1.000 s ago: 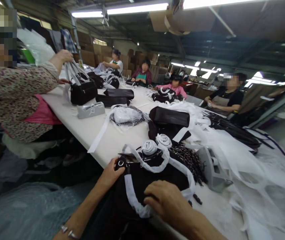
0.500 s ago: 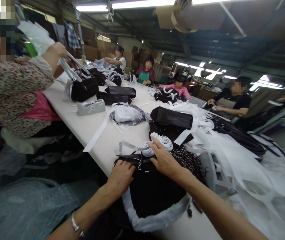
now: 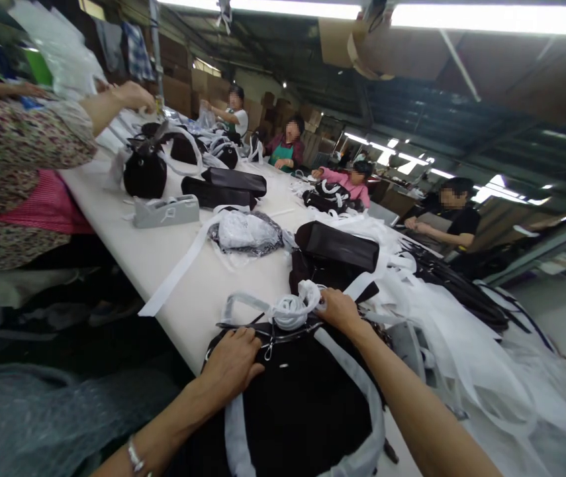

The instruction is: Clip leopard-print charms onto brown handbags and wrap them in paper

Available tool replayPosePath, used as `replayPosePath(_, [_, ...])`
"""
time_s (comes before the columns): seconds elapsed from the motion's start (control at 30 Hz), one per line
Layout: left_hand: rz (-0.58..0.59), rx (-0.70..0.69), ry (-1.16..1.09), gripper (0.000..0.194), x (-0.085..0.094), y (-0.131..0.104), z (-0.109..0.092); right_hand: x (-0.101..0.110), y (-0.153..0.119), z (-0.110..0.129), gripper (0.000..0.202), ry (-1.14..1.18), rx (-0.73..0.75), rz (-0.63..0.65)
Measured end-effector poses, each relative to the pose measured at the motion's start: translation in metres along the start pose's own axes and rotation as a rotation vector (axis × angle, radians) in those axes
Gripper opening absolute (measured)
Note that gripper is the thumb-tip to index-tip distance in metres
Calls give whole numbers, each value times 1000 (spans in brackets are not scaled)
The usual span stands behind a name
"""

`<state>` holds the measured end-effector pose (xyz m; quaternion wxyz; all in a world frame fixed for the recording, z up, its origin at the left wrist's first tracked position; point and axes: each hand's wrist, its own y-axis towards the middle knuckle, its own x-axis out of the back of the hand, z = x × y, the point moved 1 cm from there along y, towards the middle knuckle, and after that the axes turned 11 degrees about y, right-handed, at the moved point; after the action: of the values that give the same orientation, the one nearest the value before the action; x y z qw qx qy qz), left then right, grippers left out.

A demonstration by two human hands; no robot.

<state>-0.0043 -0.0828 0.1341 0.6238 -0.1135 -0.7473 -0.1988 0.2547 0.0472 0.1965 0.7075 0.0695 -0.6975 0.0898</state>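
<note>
A large black bag (image 3: pixel 307 404) lies at the table's near edge, its handle wrapped in white material looping over its front. My left hand (image 3: pixel 235 358) rests on the bag's upper left, fingers bent over the zipper edge, thumb apart. At the bag's upper right, my right hand (image 3: pixel 338 309) is closed at the end of a coiled white-wrapped strap (image 3: pixel 290 310); its fingertips are partly hidden. A metal zipper pull (image 3: pixel 270 344) hangs between the hands.
Beyond the bag on the white table (image 3: pixel 178 265) are a plastic-wrapped bundle (image 3: pixel 245 232), black bags (image 3: pixel 337 246), a grey tape dispenser (image 3: pixel 166 211) and white strips (image 3: pixel 441 331). A person in a floral top (image 3: pixel 19 139) works at left; several others sit farther back.
My right hand has moved from the coil's near side to its right end. The wrapped handle now runs up the bag's right side. The person at left has reached farther right.
</note>
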Motion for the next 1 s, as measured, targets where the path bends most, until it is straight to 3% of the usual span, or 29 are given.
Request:
replayPosePath(0.13, [23,-4,-46,24,-3,1,6,5,2,-1,31,-53,-82,-111])
replayPosePath(0.23, [19,-8,-62,23,-3,1,7,10,-2,3,25,-61,-81,-102])
replayPosePath(0.3, [15,-20,-77,20,-1,1,6,11,-9,13,27,-8,25,-64])
replayPosePath(0.43, [18,-100,-92,16,6,2,1,11,-20,46,31,402,372,-17])
replayPosePath(0.5, [15,-154,-89,17,9,-1,-1,11,-21,60,39,503,477,43])
replayPosePath(0.6, [3,-229,-66,16,10,-9,-1,8,-17,72,49,336,533,228])
replayPosePath(0.67, [-33,-276,-25,13,10,-14,1,5,-13,76,49,170,538,275])
replayPosePath(0.8, [-137,-346,29,16,8,-19,3,-3,-10,86,42,-50,608,201])
replayPosePath(1.0, [-282,-311,15,12,5,-24,5,-4,-13,90,13,-81,555,99])
